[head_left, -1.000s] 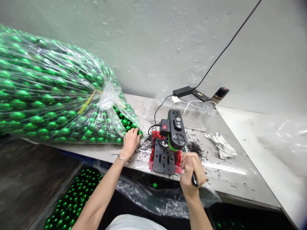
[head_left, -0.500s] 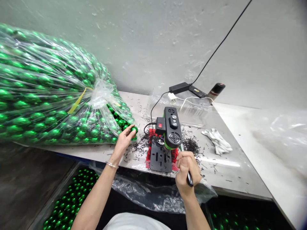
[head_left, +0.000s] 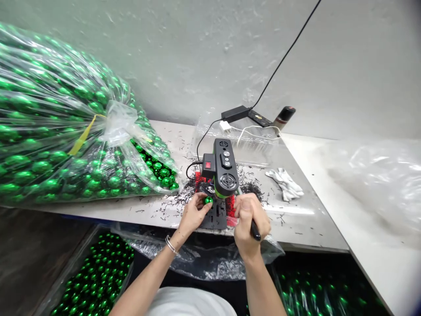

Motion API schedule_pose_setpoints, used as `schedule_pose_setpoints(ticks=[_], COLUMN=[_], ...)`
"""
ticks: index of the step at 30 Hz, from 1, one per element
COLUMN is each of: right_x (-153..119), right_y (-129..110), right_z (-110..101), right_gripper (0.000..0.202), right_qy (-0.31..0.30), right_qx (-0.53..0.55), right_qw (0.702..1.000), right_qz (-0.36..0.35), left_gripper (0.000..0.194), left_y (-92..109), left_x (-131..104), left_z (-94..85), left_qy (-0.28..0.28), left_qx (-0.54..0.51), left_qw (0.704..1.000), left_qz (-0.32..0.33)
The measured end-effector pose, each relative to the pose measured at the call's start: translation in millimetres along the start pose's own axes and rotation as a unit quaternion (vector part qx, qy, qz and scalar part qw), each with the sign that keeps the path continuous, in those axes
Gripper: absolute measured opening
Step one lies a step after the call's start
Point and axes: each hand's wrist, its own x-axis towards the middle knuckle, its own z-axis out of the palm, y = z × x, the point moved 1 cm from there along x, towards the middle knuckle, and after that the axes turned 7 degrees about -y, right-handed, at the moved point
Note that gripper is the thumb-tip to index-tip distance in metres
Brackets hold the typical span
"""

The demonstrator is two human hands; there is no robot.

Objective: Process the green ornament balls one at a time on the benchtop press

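One shiny green ball (head_left: pixel 208 200) sits pinched between the thumb and fingers of the left hand (head_left: pixel 194 215), nearly closed, just in front of the upright black-and-green machine (head_left: pixel 225 164). One flat black slotted plate (head_left: pixel 217 219) lies at the machine's foot, below the ball. To the machine's right, the right hand (head_left: pixel 251 221) is curled in a fist around one lever with a black grip (head_left: pixel 255 231). Left of the machine lies one large clear plastic bag (head_left: pixel 42 101) of green balls, too many to count, with one yellow strip (head_left: pixel 83 137) at its gathered neck. Behind the machine are one oblong black adapter (head_left: pixel 235 113) and one white plug (head_left: pixel 225 127); to its right lie white fabric gloves (head_left: pixel 285 184), too bunched to count.
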Motion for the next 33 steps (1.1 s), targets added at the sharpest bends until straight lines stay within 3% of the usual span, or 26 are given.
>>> schedule_pose_setpoints(ticks=[4,9,14,19,28,33], right_x=[-2.7,-5.6,-22.0,-48.2,-72.6,-71.7], right_y=[0.7,0.7,12.9,42.0,63.9,66.8], right_z=[0.0,-3.1,-0.7,11.6,29.8,27.2], right_gripper=[0.03,0.029,0.027,0.027,0.03,0.03], right_qy=[-0.004,-0.023,-0.034,-0.01,0.061,0.03], right_qx=[-0.005,-0.017,-0.024,-0.033,-0.007,-0.037], right_qw=[1.0,0.999,0.998,0.993,0.994,0.993], right_qz=[-0.011,-0.014,-0.038,-0.115,-0.09,-0.108], left_gripper=[0.028,0.029,0.028,0.028,0.03,0.029], left_y=[6.5,-1.1,-11.2,-12.0,-15.0,-16.1], left_x=[-8.1,-10.9,-10.3,-10.6,-10.9,-11.5], left_z=[2.4,4.7,7.8,7.6,8.8,9.5], left_qy=[-0.024,0.015,0.044,0.039,0.031,0.035], left_qx=[0.149,0.243,0.263,0.265,0.275,0.273], left_qw=[0.988,0.963,0.953,0.95,0.946,0.945], left_qz=[0.045,0.113,0.147,0.159,0.166,0.177])
